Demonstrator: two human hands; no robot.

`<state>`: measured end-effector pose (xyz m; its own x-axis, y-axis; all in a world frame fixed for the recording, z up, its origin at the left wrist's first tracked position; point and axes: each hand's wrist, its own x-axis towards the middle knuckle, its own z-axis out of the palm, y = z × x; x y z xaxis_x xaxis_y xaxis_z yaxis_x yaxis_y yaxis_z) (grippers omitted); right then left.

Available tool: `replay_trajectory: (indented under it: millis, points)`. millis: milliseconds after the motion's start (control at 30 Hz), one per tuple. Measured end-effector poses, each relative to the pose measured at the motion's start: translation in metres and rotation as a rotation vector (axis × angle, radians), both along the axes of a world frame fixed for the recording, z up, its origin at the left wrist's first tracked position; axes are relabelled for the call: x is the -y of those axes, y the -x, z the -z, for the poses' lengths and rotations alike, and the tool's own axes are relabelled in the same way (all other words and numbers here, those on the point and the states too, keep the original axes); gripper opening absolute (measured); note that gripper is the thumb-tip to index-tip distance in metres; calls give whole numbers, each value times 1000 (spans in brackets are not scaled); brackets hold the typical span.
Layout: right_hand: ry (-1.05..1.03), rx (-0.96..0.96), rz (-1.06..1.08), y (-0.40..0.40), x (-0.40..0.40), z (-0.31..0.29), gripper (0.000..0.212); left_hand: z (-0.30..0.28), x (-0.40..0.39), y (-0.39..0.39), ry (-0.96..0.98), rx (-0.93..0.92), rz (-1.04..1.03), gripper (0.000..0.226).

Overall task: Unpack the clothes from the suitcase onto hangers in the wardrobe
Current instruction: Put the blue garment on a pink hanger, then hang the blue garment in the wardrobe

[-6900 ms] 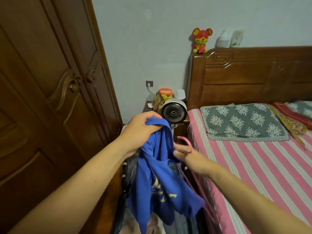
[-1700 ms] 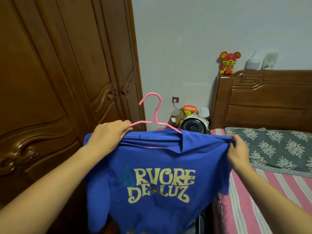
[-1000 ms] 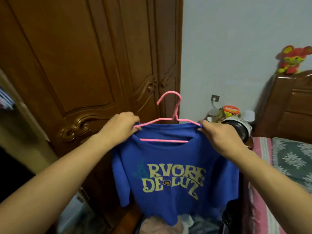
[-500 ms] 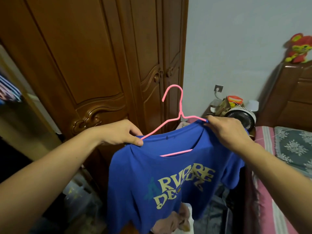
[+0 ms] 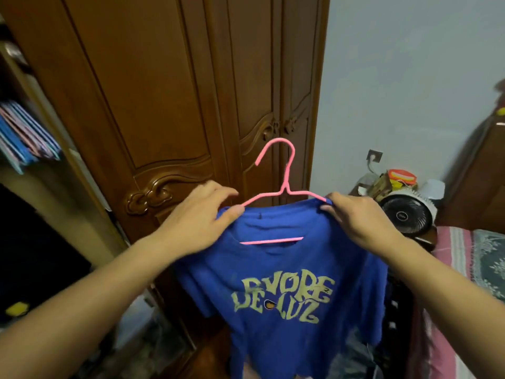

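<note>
Between both hands hangs the blue T-shirt (image 5: 284, 285), now sitting square on the pink hanger (image 5: 284, 187) instead of tilted like half a second ago. Left hand (image 5: 196, 217) pinches the left shoulder of shirt and wire together, right hand (image 5: 358, 220) grips the right shoulder the same way. Whole thing has swung further left too, so the open wardrobe (image 5: 41, 203) with its hanging clothes (image 5: 24, 138) is off past the left hand. Pretty sure the hanging-up part is basically next, shirt's on properly. Suitcase is mostly hidden below the shirt, can't tell what's left.
</note>
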<state>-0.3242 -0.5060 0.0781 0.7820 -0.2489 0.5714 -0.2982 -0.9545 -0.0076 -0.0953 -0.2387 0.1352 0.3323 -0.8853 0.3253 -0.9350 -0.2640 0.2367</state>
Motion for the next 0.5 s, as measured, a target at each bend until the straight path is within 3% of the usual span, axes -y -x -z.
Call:
replay_trajectory:
  millis: [133,200,300,433,500]
  points:
    - [-85,-16,-171,2,15,-35,43,4,25,10,-12,89,-13,26]
    - [-228,23,-262,9,24,-44,46,-1,20,13,-8,145,-78,29]
    - [-336,125,-336,16,29,-48,68,-3,7,10,11,188,-164,32]
    - [-371,-178,-345,9,17,-46,57,0,-9,9,158,178,-299,31]
    - [-310,-240,-344,2,13,-46,51,-2,-20,2,211,128,-364,39]
